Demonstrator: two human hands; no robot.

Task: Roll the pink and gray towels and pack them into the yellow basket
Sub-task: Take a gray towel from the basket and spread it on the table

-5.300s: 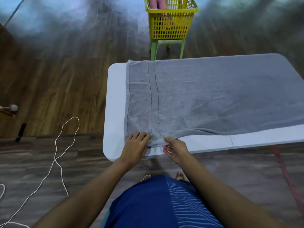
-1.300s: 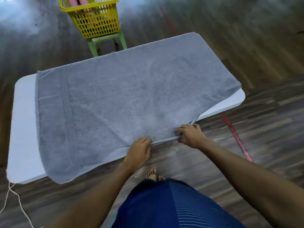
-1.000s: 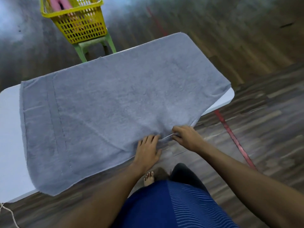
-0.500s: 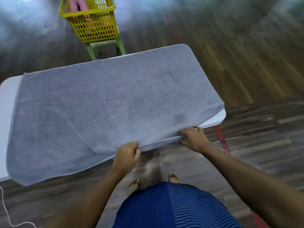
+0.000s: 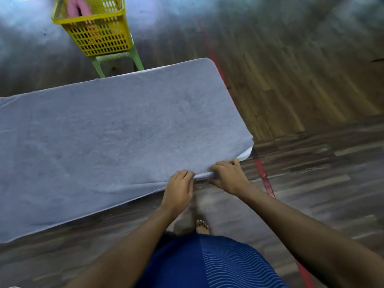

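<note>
A gray towel [image 5: 116, 138] lies spread flat over the white table [image 5: 246, 155], covering nearly all of it. My left hand [image 5: 179, 187] and my right hand [image 5: 227, 175] sit close together at the towel's near edge by the right corner, fingers curled over the hem. Beyond the table stands the yellow basket [image 5: 99, 34] on a green stool [image 5: 118, 59]. Rolled pink towels [image 5: 78, 7] stick up inside the basket.
A wooden floor surrounds the table, with a red line [image 5: 264, 179] running along it past the table's right end. My bare foot [image 5: 201, 226] shows below the table edge.
Both hands have slid right along the towel's near edge toward the right corner and drawn closer together. The view has shifted right, so the table's left end is out of sight.
</note>
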